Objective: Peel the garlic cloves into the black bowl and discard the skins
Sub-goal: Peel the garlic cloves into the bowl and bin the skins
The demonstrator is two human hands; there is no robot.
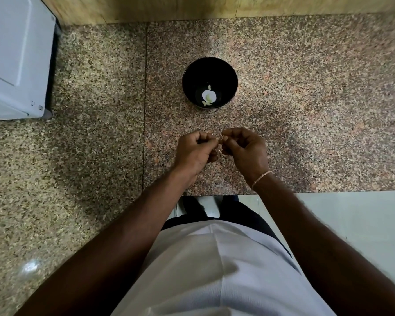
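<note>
Granite worktop (306,110): my left hand (195,151) and right hand (246,149) both pinch one garlic clove (219,140) near the black bowl (209,71)

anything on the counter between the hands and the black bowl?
No. In the head view, only bare speckled counter lies between the left hand, the right hand and the black bowl.

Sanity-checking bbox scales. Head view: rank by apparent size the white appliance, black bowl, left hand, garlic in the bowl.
1. white appliance, cut off by the frame edge, still largest
2. black bowl and left hand: look alike; the hand is nearer the camera, so unranked
3. garlic in the bowl, smallest
</note>
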